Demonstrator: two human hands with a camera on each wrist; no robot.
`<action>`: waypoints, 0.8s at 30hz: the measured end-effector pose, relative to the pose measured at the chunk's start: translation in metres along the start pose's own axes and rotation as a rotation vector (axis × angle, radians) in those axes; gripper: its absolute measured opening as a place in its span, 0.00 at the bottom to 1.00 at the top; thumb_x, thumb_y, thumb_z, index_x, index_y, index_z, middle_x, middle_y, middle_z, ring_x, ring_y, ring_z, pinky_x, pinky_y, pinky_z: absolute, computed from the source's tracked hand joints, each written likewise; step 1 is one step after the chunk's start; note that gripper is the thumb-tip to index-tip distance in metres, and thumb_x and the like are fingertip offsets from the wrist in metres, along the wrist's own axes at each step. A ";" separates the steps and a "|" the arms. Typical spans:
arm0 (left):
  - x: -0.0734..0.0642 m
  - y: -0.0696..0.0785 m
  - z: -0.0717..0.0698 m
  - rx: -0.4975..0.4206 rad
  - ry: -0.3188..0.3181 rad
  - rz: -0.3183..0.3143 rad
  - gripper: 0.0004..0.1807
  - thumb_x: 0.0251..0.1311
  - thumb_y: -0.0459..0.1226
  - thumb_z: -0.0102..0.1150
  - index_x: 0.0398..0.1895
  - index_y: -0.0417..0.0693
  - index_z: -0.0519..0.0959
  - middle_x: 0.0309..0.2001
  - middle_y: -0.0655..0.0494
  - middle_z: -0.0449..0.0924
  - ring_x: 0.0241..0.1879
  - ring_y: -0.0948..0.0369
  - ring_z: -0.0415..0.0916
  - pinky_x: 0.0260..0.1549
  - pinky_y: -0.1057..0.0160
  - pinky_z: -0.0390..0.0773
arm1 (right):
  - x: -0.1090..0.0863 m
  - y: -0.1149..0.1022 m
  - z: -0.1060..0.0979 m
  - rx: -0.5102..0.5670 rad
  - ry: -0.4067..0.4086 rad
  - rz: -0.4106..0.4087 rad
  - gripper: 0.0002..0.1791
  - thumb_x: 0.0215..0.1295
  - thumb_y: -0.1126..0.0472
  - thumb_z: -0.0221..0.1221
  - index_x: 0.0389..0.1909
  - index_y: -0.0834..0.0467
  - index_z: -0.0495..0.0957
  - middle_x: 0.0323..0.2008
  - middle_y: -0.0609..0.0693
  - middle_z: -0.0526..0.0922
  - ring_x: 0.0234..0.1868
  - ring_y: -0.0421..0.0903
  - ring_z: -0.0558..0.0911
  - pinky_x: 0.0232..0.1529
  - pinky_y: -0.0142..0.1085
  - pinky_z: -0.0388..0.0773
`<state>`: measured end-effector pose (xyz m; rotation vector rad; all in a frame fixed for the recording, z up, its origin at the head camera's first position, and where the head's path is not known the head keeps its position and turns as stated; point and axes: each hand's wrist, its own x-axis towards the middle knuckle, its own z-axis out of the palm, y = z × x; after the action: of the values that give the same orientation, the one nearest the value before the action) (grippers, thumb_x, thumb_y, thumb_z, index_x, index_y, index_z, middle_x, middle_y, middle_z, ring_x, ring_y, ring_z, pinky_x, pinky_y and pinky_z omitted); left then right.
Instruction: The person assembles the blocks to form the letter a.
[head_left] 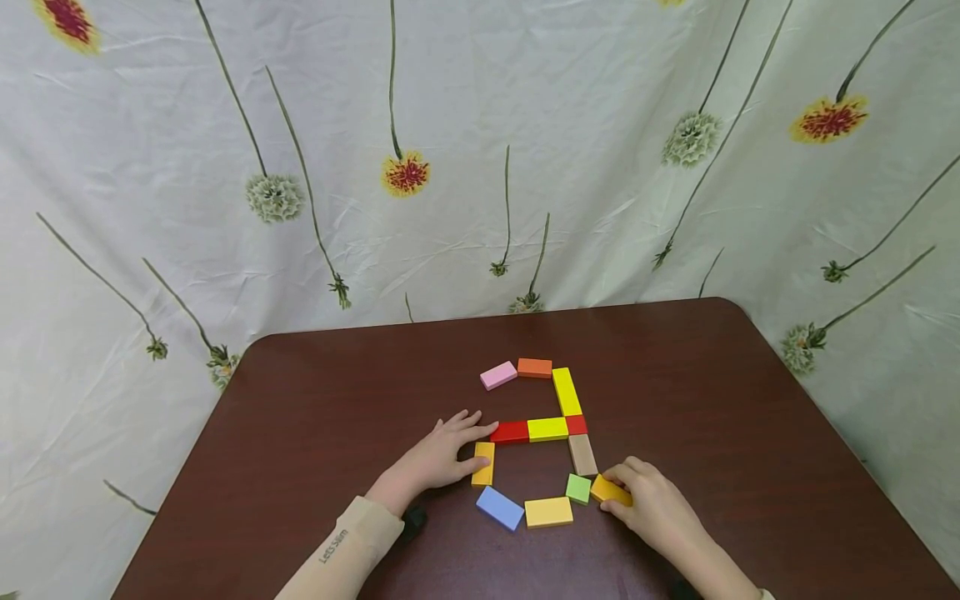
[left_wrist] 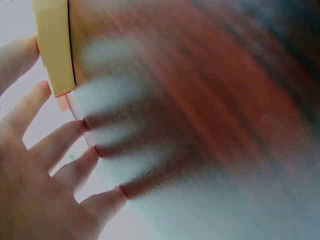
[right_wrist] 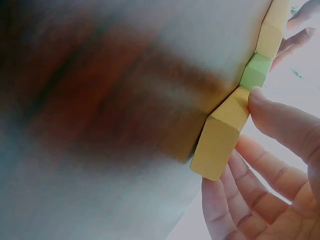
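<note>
Wooden blocks form a figure with an open left side on the dark table. My left hand (head_left: 442,450) lies with fingers spread, its thumb touching the near end of an orange-yellow block (head_left: 483,464) and a fingertip at the left end of a red block (head_left: 511,432). In the left wrist view, other fingertips rest on the table. At the figure's lower right, my right hand (head_left: 656,504) pinches another orange-yellow block (head_left: 611,490) between thumb and fingers. This block's left end meets a small green block (head_left: 578,489); a tan block (head_left: 582,455) is just above.
A blue block (head_left: 500,508) and a pale yellow block (head_left: 548,512) lie nearest the table's front. Farther back are a pink block (head_left: 498,375), an orange block (head_left: 535,367) and bright yellow blocks. A flowered white cloth (head_left: 465,242) hangs behind the brown table (head_left: 337,392).
</note>
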<state>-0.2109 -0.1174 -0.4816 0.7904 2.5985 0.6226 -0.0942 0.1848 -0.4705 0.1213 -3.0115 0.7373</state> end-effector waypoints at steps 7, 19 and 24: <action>0.001 0.000 0.000 0.002 -0.004 -0.009 0.33 0.63 0.47 0.61 0.72 0.60 0.67 0.74 0.44 0.61 0.76 0.42 0.50 0.70 0.33 0.51 | 0.000 0.000 -0.001 -0.001 -0.002 0.000 0.16 0.45 0.60 0.77 0.36 0.55 0.85 0.30 0.41 0.77 0.31 0.37 0.74 0.36 0.33 0.79; 0.000 -0.001 0.000 0.006 0.002 0.001 0.32 0.63 0.46 0.61 0.72 0.59 0.68 0.73 0.43 0.62 0.75 0.42 0.51 0.69 0.32 0.52 | 0.020 0.002 -0.021 -0.008 -0.001 0.011 0.16 0.54 0.58 0.72 0.44 0.57 0.84 0.39 0.49 0.82 0.38 0.48 0.82 0.39 0.43 0.84; 0.001 -0.001 0.000 0.007 0.003 0.000 0.32 0.63 0.46 0.62 0.72 0.59 0.68 0.73 0.43 0.61 0.75 0.42 0.51 0.69 0.32 0.52 | 0.031 0.004 -0.026 -0.023 0.010 -0.007 0.14 0.55 0.60 0.71 0.43 0.58 0.84 0.39 0.51 0.82 0.38 0.49 0.82 0.40 0.44 0.84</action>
<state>-0.2114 -0.1173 -0.4824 0.7917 2.6049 0.6162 -0.1252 0.1982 -0.4478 0.1274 -3.0071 0.7005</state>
